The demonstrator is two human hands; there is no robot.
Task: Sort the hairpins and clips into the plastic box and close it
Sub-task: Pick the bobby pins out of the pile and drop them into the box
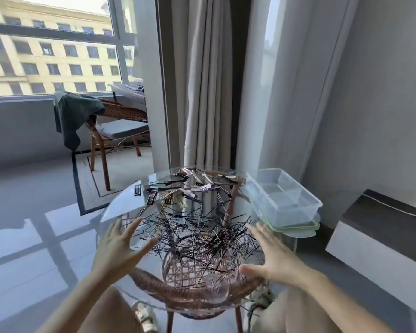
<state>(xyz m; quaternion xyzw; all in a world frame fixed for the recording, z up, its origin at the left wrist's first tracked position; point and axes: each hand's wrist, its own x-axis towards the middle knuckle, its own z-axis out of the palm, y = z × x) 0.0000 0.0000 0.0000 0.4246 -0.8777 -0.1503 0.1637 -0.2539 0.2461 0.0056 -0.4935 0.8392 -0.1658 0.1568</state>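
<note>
I am sitting in front of a round glass worktop [120, 207] that is lying on a woven rattan frame [192, 292], and I am holding both my hands over it with nothing in them. My left hand [120, 246] is hovering at the left edge of the pile with the fingers spread and pointing forward and a little to the right. My right hand [271, 255] is hovering at the right edge, also with the fingers spread, pointing forward and a little to the left, so the two hands are well apart with the pile between them. The black hairpins [197, 231] are lying in a loose, tangled heap in the middle of the glass; they are thin and long, and their long axes are pointing in every direction, crossing over each other. Behind them, at the far side of the worktop, the clips [178, 191] are lying flat, in black, pink and gold colours, most of them with the long axis running about left to right. The plastic box [283, 195] is standing open at the far right of the worktop, clear and rectangular, with its long axis going from near right to far left. It is resting on its lid [298, 228], which has a pale green rim. I cannot tell if anything is lying inside the box.
</note>
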